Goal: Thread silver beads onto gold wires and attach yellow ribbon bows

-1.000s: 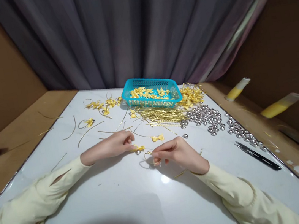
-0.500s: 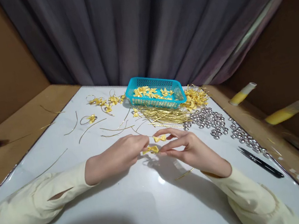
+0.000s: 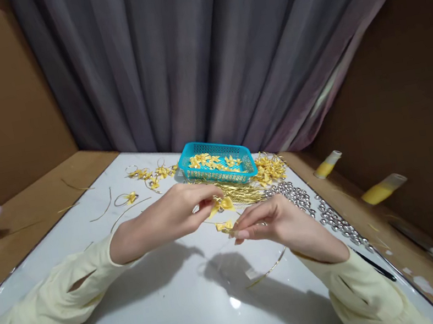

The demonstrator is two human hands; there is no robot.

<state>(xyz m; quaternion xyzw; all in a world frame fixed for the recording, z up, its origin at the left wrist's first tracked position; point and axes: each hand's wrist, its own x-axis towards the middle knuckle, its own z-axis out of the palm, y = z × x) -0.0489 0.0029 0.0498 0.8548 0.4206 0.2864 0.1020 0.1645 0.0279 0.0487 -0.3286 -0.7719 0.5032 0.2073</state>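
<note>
My left hand (image 3: 184,204) is closed in a pinch, its fingertips at a yellow ribbon bow (image 3: 227,203) with a small silver bell showing at its middle. Just below, my right hand (image 3: 269,221) pinches a second yellow bow (image 3: 223,226) between thumb and fingers. A thin gold wire (image 3: 272,269) trails beneath the right hand. Both bows are held above the white tabletop (image 3: 175,309), apart from each other. Fine wire near the left fingertips is too blurred to follow.
Behind the hands, a blue basket (image 3: 219,177) holds yellow bows. Gold wires (image 3: 242,191) and more yellow bows (image 3: 270,169) lie beside it, with silver bells (image 3: 293,196) to the right. A black pen (image 3: 375,265) and two glue bottles (image 3: 384,189) are at the right.
My left hand has risen with its bow, which now shows its bell, and the two bows have moved apart. My right hand has turned and lowered slightly. The camera has tilted up.
</note>
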